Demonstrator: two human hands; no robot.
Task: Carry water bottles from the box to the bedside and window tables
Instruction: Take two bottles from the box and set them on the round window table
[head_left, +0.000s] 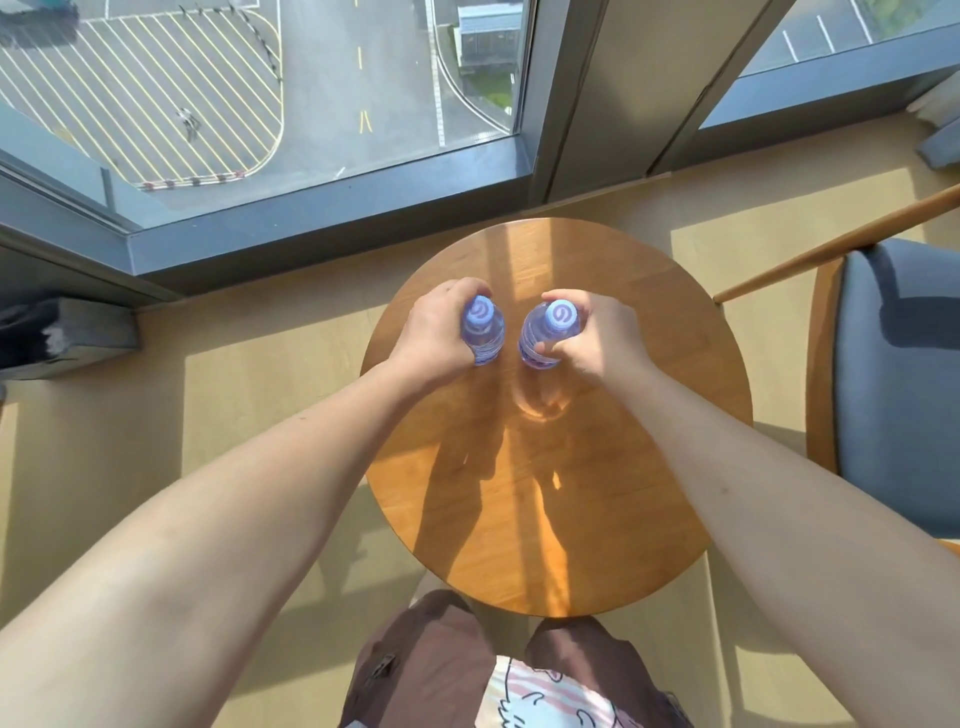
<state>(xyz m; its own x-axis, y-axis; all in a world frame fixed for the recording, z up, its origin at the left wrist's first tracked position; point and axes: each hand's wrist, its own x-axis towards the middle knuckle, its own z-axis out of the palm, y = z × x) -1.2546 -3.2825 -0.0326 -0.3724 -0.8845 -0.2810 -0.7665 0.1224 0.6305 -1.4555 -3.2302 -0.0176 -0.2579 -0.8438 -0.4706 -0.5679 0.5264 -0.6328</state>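
Two clear water bottles with pale blue caps stand upright side by side on a round wooden window table (613, 519). My left hand (439, 330) grips the left bottle (485, 327) from its left side, fingers curled round the body. My right hand (597, 338) grips the right bottle (548, 332) from its right side, thumb across the front. Both bottles are over the far half of the tabletop; whether their bases touch the wood I cannot tell. The box is not in view.
A floor-to-ceiling window (260, 104) with a grey sill runs behind the table. A wooden chair with a blue cushion (898, 384) stands close on the right. A dark grey object (62, 332) lies on the floor at left. My legs are at the table's near edge.
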